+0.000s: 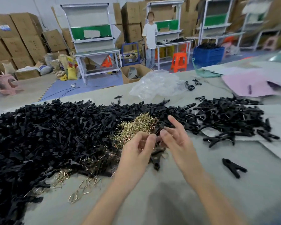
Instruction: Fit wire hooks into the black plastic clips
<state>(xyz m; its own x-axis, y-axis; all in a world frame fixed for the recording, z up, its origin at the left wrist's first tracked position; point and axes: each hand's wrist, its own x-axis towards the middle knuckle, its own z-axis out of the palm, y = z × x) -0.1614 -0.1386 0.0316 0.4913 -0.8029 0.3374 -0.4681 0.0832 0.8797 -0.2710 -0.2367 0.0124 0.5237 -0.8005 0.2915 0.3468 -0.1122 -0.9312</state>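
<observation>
A big heap of black plastic clip halves (47, 135) covers the left and middle of the table. A tangle of gold wire hooks (136, 125) lies on it, and more hooks (81, 185) are scattered near the front. My left hand (136, 153) has its fingers curled and pinches a small wire hook. My right hand (177, 138) pinches a black clip piece (159, 132) between thumb and forefinger, its other fingers spread. The two hands meet just above the table. Assembled clips (234, 168) lie to the right.
A second pile of black clips (225, 117) spreads at the right. A crumpled clear plastic bag (156, 85) and pink and grey sheets (250, 85) lie further back. Beyond the table a person (150, 38) stands among workbenches, cardboard boxes and orange stools.
</observation>
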